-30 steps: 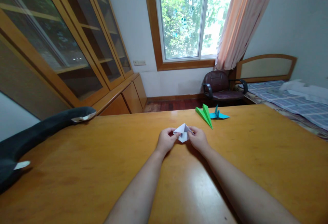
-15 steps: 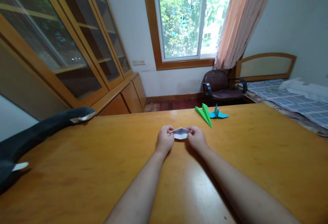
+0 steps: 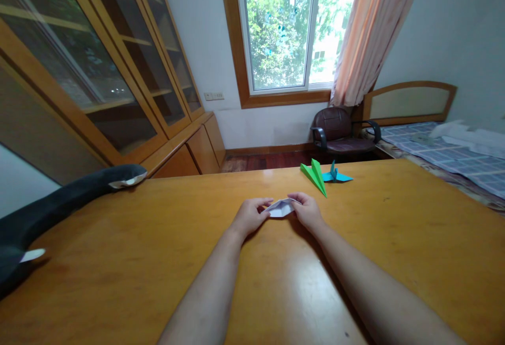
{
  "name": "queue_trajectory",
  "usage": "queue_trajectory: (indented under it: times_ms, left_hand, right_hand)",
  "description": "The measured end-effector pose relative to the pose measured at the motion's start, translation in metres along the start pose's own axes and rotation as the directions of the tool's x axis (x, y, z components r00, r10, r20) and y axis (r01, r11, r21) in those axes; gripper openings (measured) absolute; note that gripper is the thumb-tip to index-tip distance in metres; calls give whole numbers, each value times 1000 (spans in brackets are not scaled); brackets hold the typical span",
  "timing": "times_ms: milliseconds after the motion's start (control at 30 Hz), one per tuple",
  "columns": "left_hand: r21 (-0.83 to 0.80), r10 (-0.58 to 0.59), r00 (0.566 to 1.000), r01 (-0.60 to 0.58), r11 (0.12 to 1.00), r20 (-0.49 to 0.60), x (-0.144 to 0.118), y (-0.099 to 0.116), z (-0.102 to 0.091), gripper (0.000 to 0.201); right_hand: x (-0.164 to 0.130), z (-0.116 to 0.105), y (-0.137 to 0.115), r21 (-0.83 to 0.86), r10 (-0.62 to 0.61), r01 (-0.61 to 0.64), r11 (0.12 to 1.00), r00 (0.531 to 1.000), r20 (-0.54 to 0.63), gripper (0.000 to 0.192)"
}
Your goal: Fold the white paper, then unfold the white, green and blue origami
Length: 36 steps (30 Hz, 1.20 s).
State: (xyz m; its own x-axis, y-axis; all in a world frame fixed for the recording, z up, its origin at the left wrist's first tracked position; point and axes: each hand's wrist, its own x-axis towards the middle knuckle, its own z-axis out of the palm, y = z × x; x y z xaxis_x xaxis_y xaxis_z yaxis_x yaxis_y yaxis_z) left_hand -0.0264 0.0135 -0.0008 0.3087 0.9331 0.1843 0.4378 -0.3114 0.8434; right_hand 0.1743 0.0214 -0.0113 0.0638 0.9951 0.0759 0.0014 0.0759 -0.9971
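Observation:
Between my two hands is a small piece of folded white paper (image 3: 281, 209), its middle opened out a little. My left hand (image 3: 251, 215) pinches its left end between thumb and fingers. At the other end, my right hand (image 3: 308, 211) has its fingers closed on the paper's right tip. The paper is over the middle of the wooden table (image 3: 189, 240). Beyond my right hand lie a green paper plane (image 3: 314, 178) and a blue paper crane (image 3: 335, 175), side by side near the far edge.
A dark grey and white plush toy (image 3: 71, 192) stretches across the table's left side. Behind the table stand a glass-fronted cabinet (image 3: 165, 119) on the left and a brown armchair (image 3: 335, 129). A bed (image 3: 453, 145) is at the far right.
My left hand has shifted slightly left and its fingers have loosened and straightened, showing more of the paper's left end. The paper is tilted a little, its right side higher.

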Motion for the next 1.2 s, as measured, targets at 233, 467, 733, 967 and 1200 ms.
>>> queue_trajectory:
  times_ms: [233, 467, 733, 967, 1200]
  left_hand:
    - [481, 223, 967, -253, 840, 119, -6, 30, -8, 35]
    - [519, 270, 959, -273, 810, 82, -6, 31, -5, 24]
    - [476, 297, 955, -262, 839, 2, -6, 32, -11, 18]
    - [505, 391, 918, -311, 805, -58, -5, 26, -11, 20]
    - [500, 363, 930, -291, 816, -52, -5, 25, -13, 16]
  right_hand:
    - [3, -1, 5, -107, -132, 125, 986, 990, -54, 31]
    - [-2, 0, -4, -243, -250, 244, 939, 968, 6, 23]
    - [-1, 1, 3, -217, -218, 215, 952, 976, 11, 23]
    - [-4, -2, -7, -335, -324, 332, 882, 943, 81, 17]
    - [-8, -2, -12, -370, -314, 361, 856, 932, 182, 25]
